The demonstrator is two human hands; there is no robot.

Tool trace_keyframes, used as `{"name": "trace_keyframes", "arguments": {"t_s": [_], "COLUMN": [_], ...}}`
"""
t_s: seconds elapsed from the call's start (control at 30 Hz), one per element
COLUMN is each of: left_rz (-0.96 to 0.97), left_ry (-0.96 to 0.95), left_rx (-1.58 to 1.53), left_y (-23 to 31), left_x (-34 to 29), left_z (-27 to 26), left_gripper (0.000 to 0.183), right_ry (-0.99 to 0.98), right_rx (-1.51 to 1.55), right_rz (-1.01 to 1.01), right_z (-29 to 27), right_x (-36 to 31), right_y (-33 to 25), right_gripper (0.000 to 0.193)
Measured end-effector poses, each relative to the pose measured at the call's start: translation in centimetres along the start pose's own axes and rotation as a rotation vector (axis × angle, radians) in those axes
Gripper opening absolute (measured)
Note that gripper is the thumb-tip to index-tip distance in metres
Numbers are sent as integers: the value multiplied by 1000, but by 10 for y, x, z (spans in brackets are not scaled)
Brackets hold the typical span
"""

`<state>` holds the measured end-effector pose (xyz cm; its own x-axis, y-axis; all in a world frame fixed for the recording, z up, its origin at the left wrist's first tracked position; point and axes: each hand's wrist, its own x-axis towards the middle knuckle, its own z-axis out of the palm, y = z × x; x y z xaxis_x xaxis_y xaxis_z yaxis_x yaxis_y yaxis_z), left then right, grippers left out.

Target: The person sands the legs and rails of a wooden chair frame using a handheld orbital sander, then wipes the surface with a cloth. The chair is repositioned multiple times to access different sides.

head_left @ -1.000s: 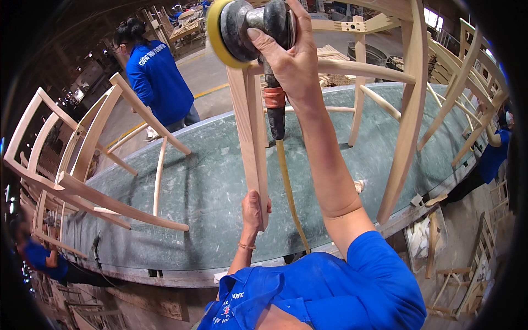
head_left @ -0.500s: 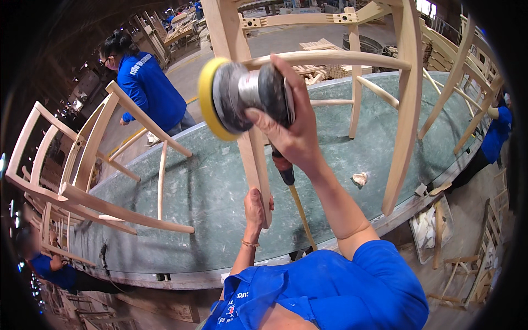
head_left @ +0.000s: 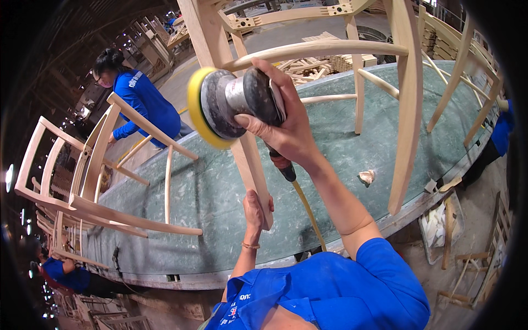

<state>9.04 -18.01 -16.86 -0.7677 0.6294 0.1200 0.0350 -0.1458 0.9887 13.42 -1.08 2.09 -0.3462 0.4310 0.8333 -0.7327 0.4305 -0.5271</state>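
My right hand [head_left: 283,118] is closed around an orbital sander [head_left: 242,102] with a yellow round pad, held up beside the chair frame's near leg. A yellowish hose [head_left: 309,212] runs down from the sander toward the table's near edge. My left hand [head_left: 254,214] grips the lower end of that pale wooden chair leg [head_left: 250,170], fingers wrapped round it. The unfinished chair frame [head_left: 408,115] stands over the green table, its rails and another leg on the right. From this angle I cannot tell whether the pad touches the wood.
The long green table [head_left: 330,203] carries another chair frame [head_left: 93,165] at left and more frames at right. A crumpled pale scrap [head_left: 366,176] lies on it. Co-workers in blue stand beyond the table [head_left: 140,102] and at both ends. Wood pieces [head_left: 319,63] are stacked behind.
The sander has shifted slightly left and down along with my right hand. My left hand keeps its hold on the leg. The co-worker beyond the table has bent lower.
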Motion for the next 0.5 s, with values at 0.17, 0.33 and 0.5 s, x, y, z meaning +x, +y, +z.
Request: {"name": "trace_keyframes", "arguments": {"t_s": [0.17, 0.33, 0.5], "left_rz": [-12, -18, -41], "left_ry": [79, 68, 47], "left_rx": [14, -12, -49], "left_y": [-2, 3, 15], "left_x": [1, 8, 11], "left_z": [0, 1, 5], "left_gripper": [77, 77, 78], "right_ry": [-92, -139, -505], "right_rx": [-24, -50, -954], "right_rz": [37, 389, 568], "right_z": [-5, -51, -98], "right_x": [-10, -48, -86], "right_y": [-1, -16, -64], "right_gripper": [77, 85, 90]}}
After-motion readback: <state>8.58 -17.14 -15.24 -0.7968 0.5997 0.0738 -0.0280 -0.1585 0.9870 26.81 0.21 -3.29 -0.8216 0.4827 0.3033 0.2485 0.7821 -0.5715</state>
